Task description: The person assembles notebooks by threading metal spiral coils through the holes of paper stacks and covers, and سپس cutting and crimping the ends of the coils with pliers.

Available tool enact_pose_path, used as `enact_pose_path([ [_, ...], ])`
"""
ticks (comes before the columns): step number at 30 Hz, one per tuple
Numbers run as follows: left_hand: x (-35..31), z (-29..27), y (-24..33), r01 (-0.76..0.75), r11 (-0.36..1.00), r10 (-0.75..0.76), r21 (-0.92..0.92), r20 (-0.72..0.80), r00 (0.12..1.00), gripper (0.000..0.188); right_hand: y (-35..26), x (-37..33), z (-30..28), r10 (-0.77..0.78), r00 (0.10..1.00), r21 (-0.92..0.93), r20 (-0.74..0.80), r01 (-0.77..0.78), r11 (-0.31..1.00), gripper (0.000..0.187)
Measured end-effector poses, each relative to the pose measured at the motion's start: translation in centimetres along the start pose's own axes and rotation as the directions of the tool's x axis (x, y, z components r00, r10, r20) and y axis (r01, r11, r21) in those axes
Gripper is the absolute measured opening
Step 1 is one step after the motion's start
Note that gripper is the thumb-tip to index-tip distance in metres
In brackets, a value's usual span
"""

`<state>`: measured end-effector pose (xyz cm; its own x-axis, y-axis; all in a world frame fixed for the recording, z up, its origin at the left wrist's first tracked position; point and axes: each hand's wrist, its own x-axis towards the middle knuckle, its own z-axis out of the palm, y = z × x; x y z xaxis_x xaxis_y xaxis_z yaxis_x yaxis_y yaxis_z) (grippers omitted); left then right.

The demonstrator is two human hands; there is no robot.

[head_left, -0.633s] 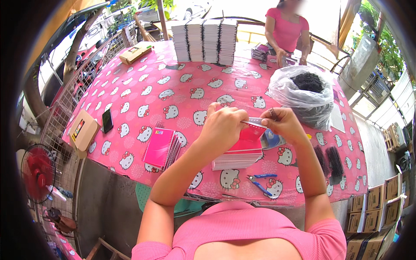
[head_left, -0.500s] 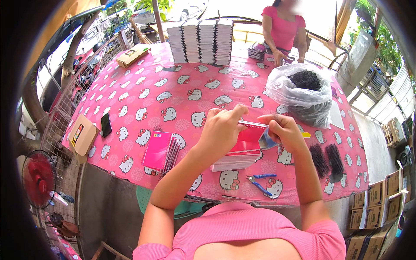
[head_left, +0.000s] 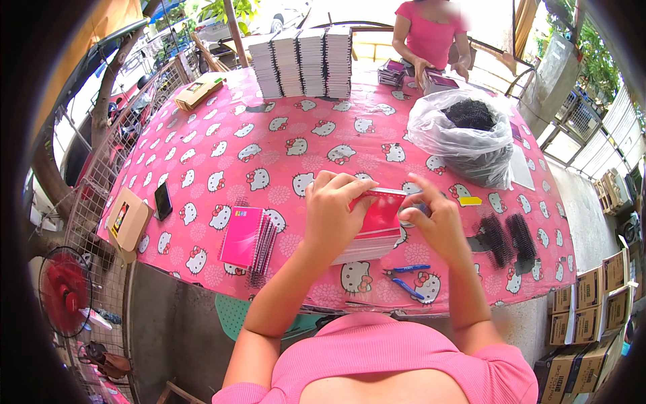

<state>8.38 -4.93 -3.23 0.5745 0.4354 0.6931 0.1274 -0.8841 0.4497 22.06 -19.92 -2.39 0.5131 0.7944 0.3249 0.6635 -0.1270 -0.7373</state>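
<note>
My left hand [head_left: 338, 210] is closed on the upper left part of a red-covered notebook [head_left: 382, 207], thumb on its front. The notebook is tilted up, with a row of punched holes along its top edge. Beneath it sits a stack of white-paged notebooks [head_left: 369, 249]. My right hand [head_left: 436, 217] is at the notebook's right edge, its fingers curled around something greyish that I cannot make out. Blue-handled nippers [head_left: 408, 281] lie on the table nearest my body, just right of the stack.
Pink spiral notebooks [head_left: 242, 236] lie to the left, near a phone [head_left: 163, 201] and a cardboard box [head_left: 130, 219]. Black binding coils [head_left: 506, 242] and a plastic bag [head_left: 464, 145] of coils are right. Tall notebook stacks [head_left: 299, 64] stand at the back; a co-worker [head_left: 431, 37] handles notebooks across the table.
My right hand has shifted slightly, its index finger now raised more. The red notebook's front shows more toward me. Across the table, the co-worker's hands have moved apart around a notebook pile.
</note>
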Motion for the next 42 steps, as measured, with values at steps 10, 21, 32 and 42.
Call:
enact_pose_path([
  [10, 0.7, 1.0, 0.0, 0.078, 0.989, -0.079, -0.124, -0.002, 0.997, 0.023, 1.2, 2.8, -3.2, -0.064, 0.992, 0.189, 0.105, 0.044, 0.981, 0.018],
  [21, 1.1, 0.7, 0.4, 0.015, 0.995, -0.019, -0.098, -0.039, 0.999, 0.023, 0.9, 2.8, -1.6, -0.246, 0.965, 0.034, -0.088, 0.249, 0.968, 0.021],
  [32, 1.0, 0.6, 0.6, 0.027, 0.997, -0.029, -0.079, -0.027, 0.999, 0.021, 0.1, 2.4, -2.4, -0.168, 0.976, 0.056, 0.138, 0.162, 0.985, 0.018],
  [42, 0.7, 0.5, 0.5, 0.032, 0.997, -0.032, -0.066, 0.0, 0.999, 0.021, -1.0, 2.5, -1.5, -0.301, 0.953, -0.159, 0.02, 0.3, 0.941, 0.025],
])
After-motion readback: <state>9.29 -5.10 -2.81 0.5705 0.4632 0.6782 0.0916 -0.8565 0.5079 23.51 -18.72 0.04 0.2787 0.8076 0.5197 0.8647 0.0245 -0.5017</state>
